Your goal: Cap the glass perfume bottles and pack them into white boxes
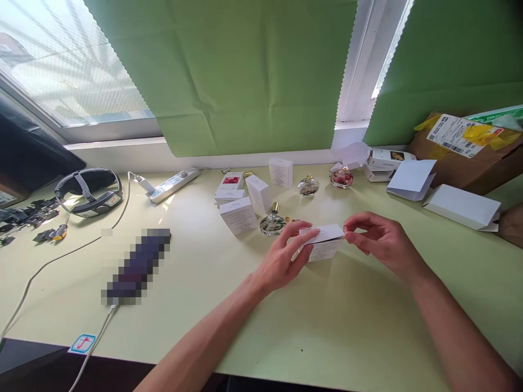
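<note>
A small white perfume box stands on the table in front of me, its top flap slightly raised with a dark gap along the front edge. My left hand grips the box from the left, fingers over the top and thumb against the front. At the right end of the flap, my right hand pinches the edge between thumb and fingers. Just behind my left hand sits a clear glass perfume bottle with a gold cap. Some tiny gold pieces lie beside it, partly hidden by my fingers.
Several white boxes, one of them nearest, stand behind left. Another clear bottle and a pink bottle are farther back. Opened white cartons and a brown cardboard box lie right; a power strip, headset and blurred-out device lie left.
</note>
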A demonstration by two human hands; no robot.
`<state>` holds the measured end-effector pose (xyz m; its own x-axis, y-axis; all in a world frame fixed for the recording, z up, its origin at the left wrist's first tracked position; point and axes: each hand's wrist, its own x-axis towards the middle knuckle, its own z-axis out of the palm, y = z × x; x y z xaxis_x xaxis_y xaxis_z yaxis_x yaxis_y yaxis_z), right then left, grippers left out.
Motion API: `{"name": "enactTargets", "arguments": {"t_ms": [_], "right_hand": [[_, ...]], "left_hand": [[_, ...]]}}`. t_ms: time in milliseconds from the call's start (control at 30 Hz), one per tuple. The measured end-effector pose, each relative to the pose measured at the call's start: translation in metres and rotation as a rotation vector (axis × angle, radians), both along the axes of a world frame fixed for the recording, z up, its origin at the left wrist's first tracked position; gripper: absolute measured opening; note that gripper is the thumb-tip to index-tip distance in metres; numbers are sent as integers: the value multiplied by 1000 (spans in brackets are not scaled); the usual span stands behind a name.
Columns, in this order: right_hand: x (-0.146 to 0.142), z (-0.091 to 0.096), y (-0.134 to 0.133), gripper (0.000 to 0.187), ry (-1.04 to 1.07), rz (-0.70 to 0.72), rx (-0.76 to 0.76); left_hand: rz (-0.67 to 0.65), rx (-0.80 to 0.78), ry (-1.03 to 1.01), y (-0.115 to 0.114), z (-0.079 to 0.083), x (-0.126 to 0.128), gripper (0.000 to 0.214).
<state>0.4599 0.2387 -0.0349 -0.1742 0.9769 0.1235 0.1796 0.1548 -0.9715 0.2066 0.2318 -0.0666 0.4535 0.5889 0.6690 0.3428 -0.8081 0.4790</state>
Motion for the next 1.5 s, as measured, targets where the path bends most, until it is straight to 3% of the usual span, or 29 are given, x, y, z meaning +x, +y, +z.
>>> {"name": "enactTargets", "arguments": {"t_ms": [267,433,1033,1500], "right_hand": [[-2,10,-5,34,-37,-74,-66],[-2,8,-6,42,52,-89,-123],[-9,7,-6,38,230,-87,-303],[-21,2,-11,33,188,-106,-204]], "left_hand": [[-11,-9,1,-2,1,1,42],[6,-13,-8,-1,0,0,42],[146,44,60,-7,-7,4,47],[162,45,71,-8,-8,7,48]]}}
